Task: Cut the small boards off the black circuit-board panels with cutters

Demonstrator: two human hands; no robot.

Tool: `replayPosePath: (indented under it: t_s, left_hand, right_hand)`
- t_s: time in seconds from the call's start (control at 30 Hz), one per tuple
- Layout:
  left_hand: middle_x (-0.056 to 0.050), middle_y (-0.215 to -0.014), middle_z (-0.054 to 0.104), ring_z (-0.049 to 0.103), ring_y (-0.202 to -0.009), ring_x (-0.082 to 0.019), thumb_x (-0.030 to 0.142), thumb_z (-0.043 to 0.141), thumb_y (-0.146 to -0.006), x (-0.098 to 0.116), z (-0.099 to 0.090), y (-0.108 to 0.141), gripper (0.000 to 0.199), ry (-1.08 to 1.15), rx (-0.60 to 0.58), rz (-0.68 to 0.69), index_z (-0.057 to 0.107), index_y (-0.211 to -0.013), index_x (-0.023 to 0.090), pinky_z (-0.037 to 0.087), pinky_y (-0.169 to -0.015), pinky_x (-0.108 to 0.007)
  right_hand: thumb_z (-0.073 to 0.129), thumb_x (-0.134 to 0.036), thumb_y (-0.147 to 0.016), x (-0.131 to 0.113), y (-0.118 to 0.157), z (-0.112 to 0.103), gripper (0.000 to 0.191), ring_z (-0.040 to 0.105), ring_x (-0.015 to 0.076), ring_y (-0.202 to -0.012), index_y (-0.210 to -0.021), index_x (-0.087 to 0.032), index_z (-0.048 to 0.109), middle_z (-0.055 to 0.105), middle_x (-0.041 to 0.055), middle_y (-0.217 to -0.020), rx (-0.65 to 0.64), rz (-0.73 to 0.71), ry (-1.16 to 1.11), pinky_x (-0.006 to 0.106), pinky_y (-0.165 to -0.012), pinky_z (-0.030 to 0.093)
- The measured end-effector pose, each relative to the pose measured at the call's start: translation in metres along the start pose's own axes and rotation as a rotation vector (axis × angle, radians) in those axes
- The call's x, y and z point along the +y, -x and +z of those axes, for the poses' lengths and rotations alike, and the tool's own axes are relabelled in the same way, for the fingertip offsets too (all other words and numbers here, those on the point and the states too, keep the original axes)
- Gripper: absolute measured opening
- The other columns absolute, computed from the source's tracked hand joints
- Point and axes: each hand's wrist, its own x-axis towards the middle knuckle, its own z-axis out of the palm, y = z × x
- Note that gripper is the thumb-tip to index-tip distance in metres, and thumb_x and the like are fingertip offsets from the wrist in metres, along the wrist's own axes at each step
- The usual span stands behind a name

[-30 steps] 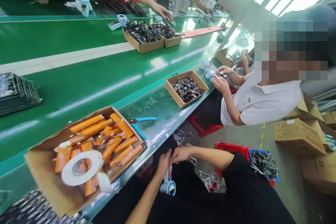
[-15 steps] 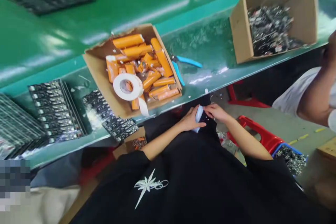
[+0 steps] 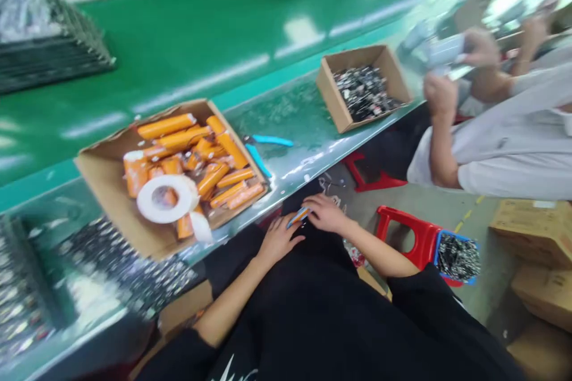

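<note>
Green tabletop (image 3: pixel 201 41) stretches before us, its near edge carrying a cardboard box (image 3: pixel 107 178) of orange cylinders (image 3: pixel 223 149) with a white tape roll (image 3: pixel 165 199) on top. Blue-handled pliers (image 3: pixel 263 152) lie just beside that box. Below the edge, over our lap, our left hand (image 3: pixel 277 239) and right hand (image 3: pixel 326 213) meet, fingers curled on a small orange-and-blue piece (image 3: pixel 298 216) pinched between them. A co-worker's hand (image 3: pixel 440 94) works farther right.
</note>
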Motion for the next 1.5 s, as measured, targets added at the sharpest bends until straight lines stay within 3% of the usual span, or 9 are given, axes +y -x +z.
replayPosePath:
  t_s: [0.13, 0.3, 0.5, 0.67, 0.8, 1.0, 1.17, 1.33, 1.5]
  left_hand:
    - [-0.010, -0.130, 0.079, 0.080, -0.111, -0.025, 0.033, 0.049, -0.111, -0.028, 0.013, -0.009, 0.033, 0.125, 0.179, 0.064, 0.081, -0.113, 0.025, 0.067, -0.101, -0.039]
    - [-0.006, -0.115, 0.083, 0.083, -0.101, -0.021, 0.037, 0.047, -0.113, -0.042, -0.002, -0.015, 0.036, 0.219, 0.198, 0.138, 0.081, -0.109, 0.024, 0.068, -0.093, -0.029]
    - [-0.006, -0.121, 0.084, 0.083, -0.105, -0.025, 0.032, 0.054, -0.109, -0.039, -0.008, -0.016, 0.031, 0.022, 0.231, 0.362, 0.083, -0.119, 0.029, 0.070, -0.095, -0.037]
    - [-0.014, -0.106, 0.085, 0.083, -0.089, -0.030, 0.037, 0.049, -0.109, -0.017, -0.022, -0.035, 0.041, 0.167, 0.407, 0.226, 0.086, -0.102, 0.023, 0.072, -0.082, -0.046]
    - [-0.008, -0.097, 0.085, 0.082, -0.087, -0.022, 0.046, 0.048, -0.110, -0.015, -0.032, -0.042, 0.048, 0.310, 0.348, 0.041, 0.085, -0.087, 0.026, 0.070, -0.083, -0.034]
    - [-0.010, -0.122, 0.084, 0.080, -0.111, -0.023, 0.046, 0.050, -0.112, -0.040, -0.018, -0.025, 0.041, 0.434, 0.321, -0.275, 0.082, -0.119, 0.020, 0.064, -0.101, -0.037]
    - [-0.010, -0.117, 0.084, 0.079, -0.111, -0.021, 0.046, 0.052, -0.112, -0.020, -0.033, -0.018, 0.041, 0.472, 0.350, -0.228, 0.082, -0.115, 0.019, 0.061, -0.104, -0.034]
    - [-0.008, -0.108, 0.085, 0.080, -0.103, -0.020, 0.041, 0.055, -0.111, -0.002, -0.065, -0.015, 0.035, 0.370, 0.363, -0.130, 0.083, -0.103, 0.021, 0.060, -0.097, -0.030]
    - [-0.005, -0.089, 0.082, 0.076, -0.085, -0.019, 0.031, 0.051, -0.110, 0.006, -0.088, -0.012, 0.038, 0.045, 0.142, 0.024, 0.080, -0.088, 0.021, 0.053, -0.074, -0.029]
  right_hand:
    - [0.070, -0.024, -0.104, -0.007, -0.013, 0.005, 0.016, 0.071, 0.0243, -0.117, -0.118, -0.023, 0.078, 0.079, 0.0078, -0.126, -0.112, -0.090, 0.084, 0.041, -0.105, 0.059]
    - [0.072, -0.043, -0.108, -0.018, -0.017, -0.007, 0.036, 0.072, 0.0253, -0.113, -0.135, -0.019, 0.069, 0.070, 0.0110, -0.135, -0.104, -0.109, 0.093, 0.047, -0.098, 0.064]
    - [0.072, -0.043, -0.108, -0.018, -0.014, -0.045, 0.039, 0.070, 0.0275, -0.120, -0.139, -0.020, 0.067, 0.067, 0.0119, -0.142, 0.011, -0.046, 0.075, 0.049, -0.101, 0.064]
    - [0.073, -0.044, -0.107, -0.006, -0.010, -0.069, 0.040, 0.070, 0.0294, -0.120, -0.138, -0.019, 0.068, 0.068, 0.0108, -0.141, 0.072, 0.039, 0.001, 0.049, -0.101, 0.064]
    - [0.072, -0.045, -0.108, -0.003, -0.019, -0.034, 0.035, 0.073, 0.0249, -0.109, -0.130, -0.018, 0.071, 0.072, 0.0091, -0.130, -0.006, 0.090, -0.172, 0.044, -0.094, 0.065]
    - [0.057, -0.059, -0.110, 0.000, -0.009, 0.028, 0.045, 0.073, 0.0258, -0.095, -0.114, -0.021, 0.080, 0.080, 0.0066, -0.101, -0.033, 0.195, -0.388, 0.038, -0.088, 0.060]
    - [0.050, -0.042, -0.113, -0.012, 0.012, 0.026, 0.036, 0.070, 0.0270, -0.111, -0.118, -0.025, 0.082, 0.077, 0.0095, -0.114, 0.022, 0.140, -0.409, 0.044, -0.107, 0.056]
    - [0.052, -0.027, -0.110, -0.033, 0.016, 0.019, 0.033, 0.068, 0.0279, -0.108, -0.124, -0.022, 0.081, 0.071, 0.0132, -0.115, -0.081, -0.167, -0.202, 0.045, -0.106, 0.057]
    - [0.049, -0.028, -0.114, -0.052, 0.021, 0.032, 0.034, 0.069, 0.0273, -0.116, -0.130, -0.020, 0.078, 0.070, 0.0142, -0.125, -0.199, -0.259, -0.103, 0.042, -0.109, 0.058]
